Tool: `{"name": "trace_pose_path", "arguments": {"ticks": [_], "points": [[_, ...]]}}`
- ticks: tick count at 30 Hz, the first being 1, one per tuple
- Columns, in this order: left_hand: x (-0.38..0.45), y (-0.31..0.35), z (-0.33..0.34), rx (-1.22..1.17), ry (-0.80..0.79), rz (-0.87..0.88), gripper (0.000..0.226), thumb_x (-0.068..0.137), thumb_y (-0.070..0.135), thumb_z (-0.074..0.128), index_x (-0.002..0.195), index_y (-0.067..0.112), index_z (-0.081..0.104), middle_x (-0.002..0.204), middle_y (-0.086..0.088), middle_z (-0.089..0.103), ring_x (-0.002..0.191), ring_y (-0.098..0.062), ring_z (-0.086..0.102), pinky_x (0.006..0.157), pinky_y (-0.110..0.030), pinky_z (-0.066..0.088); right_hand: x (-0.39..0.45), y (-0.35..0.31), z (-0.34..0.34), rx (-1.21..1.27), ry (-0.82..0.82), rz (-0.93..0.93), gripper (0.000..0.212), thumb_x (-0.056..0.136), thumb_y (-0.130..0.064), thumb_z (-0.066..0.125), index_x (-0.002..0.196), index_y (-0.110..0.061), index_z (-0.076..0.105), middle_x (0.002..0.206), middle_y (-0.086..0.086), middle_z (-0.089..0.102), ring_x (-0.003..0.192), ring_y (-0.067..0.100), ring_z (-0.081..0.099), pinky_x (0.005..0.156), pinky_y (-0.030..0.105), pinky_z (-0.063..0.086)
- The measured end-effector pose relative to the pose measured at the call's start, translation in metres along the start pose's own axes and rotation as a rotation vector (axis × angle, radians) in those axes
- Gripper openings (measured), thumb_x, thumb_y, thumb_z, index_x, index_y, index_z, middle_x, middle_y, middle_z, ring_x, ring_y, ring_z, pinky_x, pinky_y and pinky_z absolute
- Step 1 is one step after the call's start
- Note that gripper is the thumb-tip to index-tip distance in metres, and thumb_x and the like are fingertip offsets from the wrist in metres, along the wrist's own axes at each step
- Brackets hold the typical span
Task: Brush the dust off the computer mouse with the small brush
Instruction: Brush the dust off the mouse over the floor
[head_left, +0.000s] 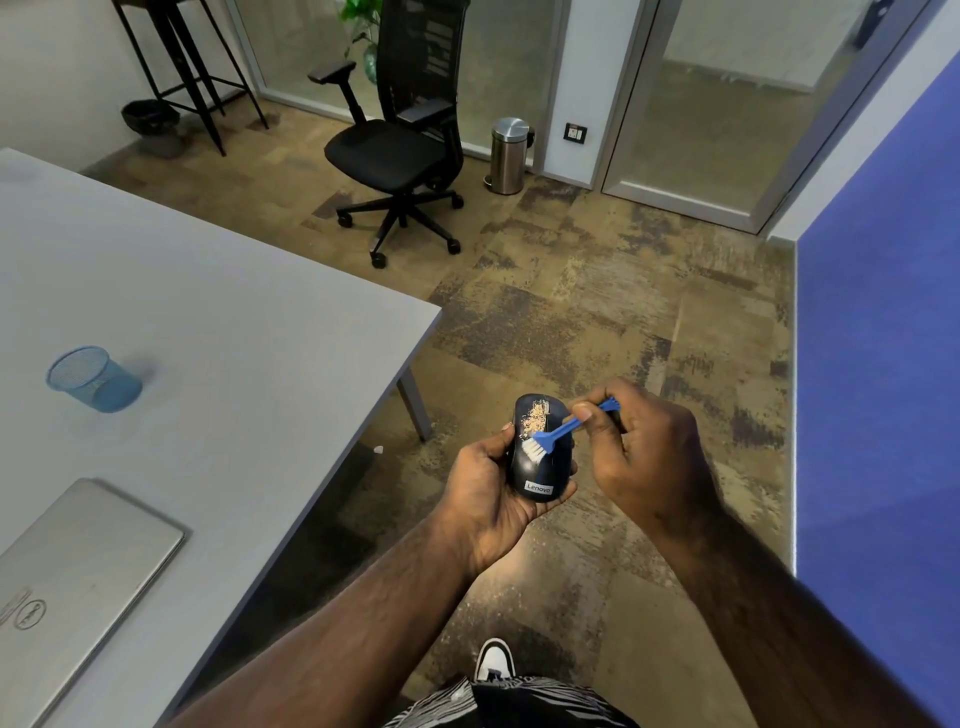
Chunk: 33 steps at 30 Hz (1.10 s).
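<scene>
We see an office room. A black mesh office chair (400, 150) on wheels stands on the brown patterned carpet tiles (597, 312). Behind it are glass partition walls with metal frames (639, 98), as meeting rooms often have. On the wide grey tabletop (218, 312) lies a closed silver laptop (72, 577), and near it stands a blue mesh pen cup (93, 379). A small steel pedal bin (509, 155) stands beside the wall socket (575, 133), and a blue panel (878, 364) covers the right wall.

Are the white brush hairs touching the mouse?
Touching. The head view shows the brush bristles pressed flat on the mouse, below the dust.
</scene>
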<state>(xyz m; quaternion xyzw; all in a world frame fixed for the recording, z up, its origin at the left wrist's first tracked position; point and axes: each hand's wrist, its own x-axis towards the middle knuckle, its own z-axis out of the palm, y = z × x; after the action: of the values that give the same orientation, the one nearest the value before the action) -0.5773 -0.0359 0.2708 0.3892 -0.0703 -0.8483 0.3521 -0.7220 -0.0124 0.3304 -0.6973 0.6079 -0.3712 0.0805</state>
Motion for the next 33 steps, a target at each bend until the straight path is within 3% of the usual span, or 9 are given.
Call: {"name": "trace_pose_path", "arguments": {"ticks": [3,6,8,16,22,26,29,33], "points": [[-0.003,0.0,0.001,0.008,0.015,-0.007,0.044,0.1,0.034,0.034,0.113,0.003,0.063,0.108,-0.023,0.066,0.088,-0.034,0.063,0.085,-0.047,0.05,0.008,0.003,-0.001,-0.034,0.017,0.012,0.012,0.09,-0.016,0.059,0.082,-0.007,0.064,0.054,-0.024,0.031,0.047,-0.011,0.031,0.045,0.005,0.022],[-0.004,0.0,0.001,-0.007,0.02,-0.022,0.048,0.1,0.034,0.034,0.126,0.001,0.057,0.119,-0.026,0.063,0.089,-0.035,0.064,0.08,-0.045,0.053,0.015,0.009,-0.001,-0.054,0.028,0.039,0.01,0.09,-0.01,0.063,0.081,-0.007,0.063,0.052,-0.017,0.041,0.045,-0.008,0.034,0.045,0.006,0.021],[-0.004,0.001,0.001,-0.011,0.02,-0.032,0.049,0.1,0.035,0.035,0.13,0.001,0.054,0.12,-0.025,0.063,0.091,-0.035,0.064,0.079,-0.044,0.054,0.018,0.013,0.0,-0.056,0.03,0.059,0.009,0.091,-0.01,0.062,0.082,-0.006,0.064,0.053,-0.008,0.05,0.045,-0.005,0.038,0.044,0.01,0.024],[-0.007,0.0,0.003,0.007,-0.006,-0.04,0.048,0.099,0.032,0.037,0.134,0.003,0.052,0.121,-0.024,0.061,0.092,-0.036,0.062,0.077,-0.043,0.055,0.036,0.025,0.009,-0.057,0.069,0.145,0.013,0.092,-0.014,0.06,0.083,-0.006,0.064,0.052,-0.017,0.041,0.044,-0.001,0.038,0.044,0.017,0.025],[-0.009,0.001,0.003,0.0,-0.013,-0.052,0.049,0.098,0.032,0.038,0.133,0.002,0.052,0.124,-0.026,0.06,0.094,-0.037,0.061,0.075,-0.042,0.055,0.043,0.037,0.016,-0.073,0.041,0.218,0.015,0.094,-0.02,0.057,0.086,-0.009,0.063,0.057,-0.01,0.047,0.048,0.005,0.042,0.048,0.022,0.03],[-0.009,0.002,0.002,-0.005,-0.005,-0.048,0.049,0.098,0.032,0.038,0.134,0.002,0.052,0.131,-0.027,0.058,0.094,-0.037,0.062,0.077,-0.043,0.055,0.042,0.028,0.006,0.01,0.117,0.177,0.013,0.093,-0.017,0.06,0.086,-0.008,0.065,0.054,-0.016,0.043,0.041,0.004,0.041,0.043,0.01,0.027],[-0.009,0.001,0.001,0.002,-0.008,-0.042,0.047,0.098,0.032,0.037,0.133,0.005,0.053,0.124,-0.025,0.061,0.093,-0.036,0.063,0.076,-0.042,0.056,0.04,0.019,0.0,0.069,0.093,0.127,0.011,0.092,-0.015,0.061,0.082,-0.01,0.064,0.05,-0.013,0.043,0.044,0.008,0.046,0.041,0.013,0.026],[-0.01,0.001,0.003,0.015,-0.011,-0.045,0.047,0.098,0.032,0.037,0.132,0.003,0.054,0.121,-0.024,0.062,0.093,-0.036,0.063,0.077,-0.042,0.055,0.04,0.021,0.003,0.007,0.044,0.126,0.012,0.092,-0.015,0.06,0.083,-0.008,0.064,0.05,-0.012,0.043,0.04,0.006,0.037,0.042,0.02,0.027]]}}
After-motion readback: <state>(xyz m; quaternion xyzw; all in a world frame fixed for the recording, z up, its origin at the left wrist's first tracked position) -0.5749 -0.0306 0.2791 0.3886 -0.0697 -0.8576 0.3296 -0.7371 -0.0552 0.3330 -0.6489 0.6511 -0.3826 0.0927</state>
